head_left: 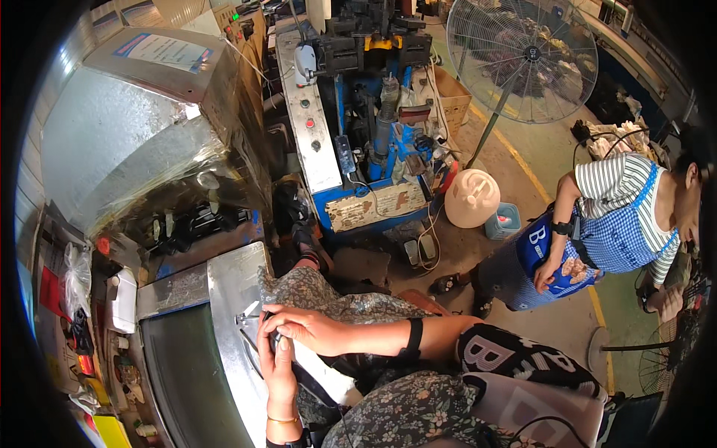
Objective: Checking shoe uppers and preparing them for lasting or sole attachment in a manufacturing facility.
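Over the metal edge of the machine bed, my left hand (278, 369) and my right hand (314, 330) meet. Their fingers close together around a small black piece (275, 337), mostly covered, whose kind I cannot make out. A thin black strip or cord (314, 384) runs below it across my lap. Beside my left hand, a white piece (334, 379) lies against my floral clothing. A small shiny metal tool or fitting (248, 312) rests on the metal plate (231, 336), just left of my fingertips; its kind is unclear.
A dark green belt (183, 373) lies at the left, below a large metal hood (127, 127). Ahead stands a blue machine (373, 201) with a cream jug (472, 198) and a big fan (532, 56) nearby. A co-worker (605, 224) is at the right.
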`<state>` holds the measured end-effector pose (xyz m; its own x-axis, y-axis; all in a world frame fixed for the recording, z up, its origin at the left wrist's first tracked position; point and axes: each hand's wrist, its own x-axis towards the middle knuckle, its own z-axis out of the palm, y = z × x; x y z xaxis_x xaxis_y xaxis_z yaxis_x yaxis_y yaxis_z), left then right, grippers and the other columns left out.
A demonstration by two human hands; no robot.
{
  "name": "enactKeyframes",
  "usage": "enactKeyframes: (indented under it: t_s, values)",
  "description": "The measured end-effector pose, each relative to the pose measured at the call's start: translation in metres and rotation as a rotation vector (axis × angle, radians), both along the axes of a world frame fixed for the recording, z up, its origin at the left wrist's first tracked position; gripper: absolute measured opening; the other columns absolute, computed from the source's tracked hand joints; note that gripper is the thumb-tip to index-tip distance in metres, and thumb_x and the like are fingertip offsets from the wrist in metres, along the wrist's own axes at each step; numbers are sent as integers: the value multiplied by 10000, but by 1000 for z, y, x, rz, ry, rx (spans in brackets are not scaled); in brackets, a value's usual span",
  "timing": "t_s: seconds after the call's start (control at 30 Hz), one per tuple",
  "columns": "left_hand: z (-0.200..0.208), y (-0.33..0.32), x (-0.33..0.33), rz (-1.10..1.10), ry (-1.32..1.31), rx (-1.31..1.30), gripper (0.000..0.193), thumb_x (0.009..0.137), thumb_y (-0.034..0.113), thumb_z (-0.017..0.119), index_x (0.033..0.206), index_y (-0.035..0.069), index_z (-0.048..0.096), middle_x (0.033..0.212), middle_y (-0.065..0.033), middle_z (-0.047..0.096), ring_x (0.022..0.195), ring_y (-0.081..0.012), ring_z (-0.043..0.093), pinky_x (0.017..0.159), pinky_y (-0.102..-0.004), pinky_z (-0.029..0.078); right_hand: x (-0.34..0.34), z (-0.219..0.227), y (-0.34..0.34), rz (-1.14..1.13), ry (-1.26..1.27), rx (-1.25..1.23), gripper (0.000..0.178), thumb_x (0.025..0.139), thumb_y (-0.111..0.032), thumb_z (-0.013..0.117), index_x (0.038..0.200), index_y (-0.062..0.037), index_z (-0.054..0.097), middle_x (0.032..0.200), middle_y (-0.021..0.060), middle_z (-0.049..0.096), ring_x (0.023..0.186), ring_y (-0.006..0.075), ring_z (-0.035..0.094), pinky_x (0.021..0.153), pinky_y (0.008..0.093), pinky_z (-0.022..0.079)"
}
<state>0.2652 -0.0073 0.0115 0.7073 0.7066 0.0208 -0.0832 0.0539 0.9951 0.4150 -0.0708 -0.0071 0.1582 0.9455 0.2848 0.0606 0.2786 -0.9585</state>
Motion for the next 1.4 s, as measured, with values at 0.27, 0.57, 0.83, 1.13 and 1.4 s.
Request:
enactKeyframes:
  t_s: [0.27,0.57,0.83,1.13,1.4]
  values:
    - [-2,2,-19,5,217,238,504,945,152,596,1401,21,425,1450,-155,426,1406,-252,333,1164,-350,238,-19,16,-15,44,298,-24,363,972,-17,476,1327,-59,542,1393,89,513,1369,230,412,1163,370,282]
    - [51,-19,-58,-148,150,150,783,775,219,837,1395,86,378,1332,-87,481,1280,-205,438,1106,-343,337,-33,40,-49,123,3,49,449,962,-24,525,1407,-25,468,1456,138,459,1389,246,393,1143,353,302]
    - [62,5,-83,-110,17,-515,775,931,512,588,1508,83,296,1413,-102,468,1276,-194,479,1072,-358,399,-49,29,-72,349,11,-3,1097,729,-204,835,1552,-36,128,1626,167,73,1508,269,39,1208,386,103]
    - [68,18,-55,108,119,-441,449,895,158,631,1322,41,561,1072,-60,669,942,-157,648,858,-283,511,-68,14,-108,182,-343,-218,1073,787,-189,778,1511,51,24,1525,388,101,1438,502,162,1171,449,231]
    - [72,16,-85,168,155,-555,466,916,207,624,1329,16,522,1108,-75,664,1024,-171,631,889,-308,507,-99,-1,-114,98,-704,-89,992,839,-277,724,1496,93,78,1499,422,110,1291,558,392,1028,466,448]
